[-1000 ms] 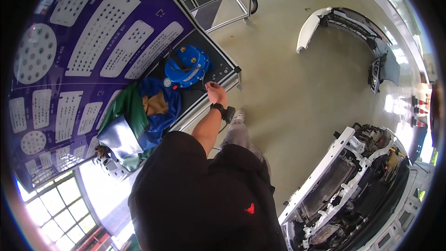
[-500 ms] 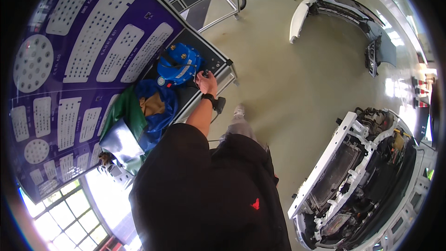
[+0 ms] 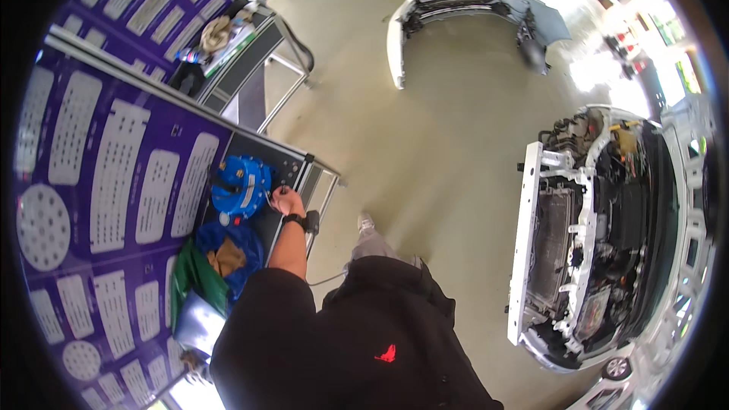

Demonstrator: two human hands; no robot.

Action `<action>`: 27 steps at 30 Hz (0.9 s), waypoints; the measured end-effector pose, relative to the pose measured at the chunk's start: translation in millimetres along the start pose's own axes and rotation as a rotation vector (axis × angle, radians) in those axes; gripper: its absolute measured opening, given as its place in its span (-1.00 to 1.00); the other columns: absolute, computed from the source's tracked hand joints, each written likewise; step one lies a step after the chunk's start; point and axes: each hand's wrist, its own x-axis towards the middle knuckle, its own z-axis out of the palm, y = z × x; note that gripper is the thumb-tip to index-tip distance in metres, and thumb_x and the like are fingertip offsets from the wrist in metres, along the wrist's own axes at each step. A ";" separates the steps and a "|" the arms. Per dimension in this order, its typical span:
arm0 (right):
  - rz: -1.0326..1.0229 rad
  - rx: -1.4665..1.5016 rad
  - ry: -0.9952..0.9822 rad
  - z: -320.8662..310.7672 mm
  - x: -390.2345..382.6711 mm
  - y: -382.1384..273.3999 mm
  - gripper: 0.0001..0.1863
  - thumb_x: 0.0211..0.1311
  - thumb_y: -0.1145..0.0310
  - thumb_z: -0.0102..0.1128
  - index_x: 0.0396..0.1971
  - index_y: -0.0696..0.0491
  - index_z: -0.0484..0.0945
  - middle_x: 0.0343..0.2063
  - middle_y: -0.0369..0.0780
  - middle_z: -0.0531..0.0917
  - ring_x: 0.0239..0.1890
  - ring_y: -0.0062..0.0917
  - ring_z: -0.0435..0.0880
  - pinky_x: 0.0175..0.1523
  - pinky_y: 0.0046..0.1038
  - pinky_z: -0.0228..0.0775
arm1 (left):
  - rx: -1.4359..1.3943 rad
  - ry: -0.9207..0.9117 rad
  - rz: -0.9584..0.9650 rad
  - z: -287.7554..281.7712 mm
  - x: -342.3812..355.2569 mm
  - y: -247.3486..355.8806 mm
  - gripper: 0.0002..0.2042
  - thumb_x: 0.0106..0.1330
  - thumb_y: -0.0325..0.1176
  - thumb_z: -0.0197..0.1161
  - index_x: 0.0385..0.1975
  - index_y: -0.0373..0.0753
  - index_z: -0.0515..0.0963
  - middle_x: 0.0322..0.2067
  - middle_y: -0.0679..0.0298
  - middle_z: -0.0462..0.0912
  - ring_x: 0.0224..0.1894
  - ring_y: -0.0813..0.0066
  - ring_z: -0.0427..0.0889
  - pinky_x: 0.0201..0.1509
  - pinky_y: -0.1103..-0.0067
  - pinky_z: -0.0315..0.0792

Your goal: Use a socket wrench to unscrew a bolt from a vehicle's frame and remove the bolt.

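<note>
My left hand (image 3: 287, 201) is at the right side of a round blue metal housing (image 3: 241, 186) on the dark bench top (image 3: 266, 156). Its curled fingers grip a small dark thing, apparently part of a thin cable; the detail is too small to be sure. A black strapped device (image 3: 302, 222) is on that wrist, with a cable hanging below. Blue cloth (image 3: 247, 254), green cloth (image 3: 197, 277) and brown cloth (image 3: 226, 258) lie crumpled below the housing. My right hand is out of view.
A purple display board (image 3: 118, 220) backs the bench. Another metal trolley (image 3: 262, 68) with items stands beyond. A detached bumper (image 3: 399, 53) lies on the floor (image 3: 448, 152). A white car front with exposed engine parts (image 3: 524, 243) stands to the right.
The whole view has shifted: bench and hand sit lower and further left, the trolley and second board show more. My left hand stays beside the blue housing, fingers still curled.
</note>
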 end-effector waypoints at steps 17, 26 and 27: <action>-0.124 0.233 0.133 65.3 -28.5 66.1 -0.60 0.12 0.09 0.00 -0.30 0.15 0.48 -0.41 -0.19 0.56 -0.31 -0.49 0.53 -0.17 -0.45 0.38 | -0.052 -0.034 -0.019 -6.7 12.4 -14.5 -0.82 0.03 -0.46 0.21 -0.33 -0.27 0.48 -0.34 0.08 0.49 -0.27 0.19 0.48 -0.18 0.40 0.35; -0.049 0.180 0.098 71.0 -35.1 75.3 -0.52 0.15 0.11 -0.02 -0.14 0.25 0.42 -0.21 -0.10 0.56 -0.16 -0.42 0.51 -0.07 -0.49 0.32 | 0.030 -0.023 0.105 -6.9 13.0 -24.6 -0.54 -0.07 -0.36 0.32 -0.14 -0.31 0.34 -0.23 0.07 0.44 -0.08 0.15 0.33 -0.01 0.37 0.25; -0.015 0.227 0.091 75.0 -29.5 77.7 -0.53 0.15 0.11 -0.01 -0.15 0.25 0.43 -0.22 -0.09 0.56 -0.15 -0.42 0.51 -0.06 -0.49 0.31 | 0.062 0.042 0.115 -3.8 18.8 -27.5 -0.48 -0.09 -0.33 0.34 -0.11 -0.34 0.32 -0.21 0.03 0.43 -0.01 0.10 0.27 0.03 0.35 0.23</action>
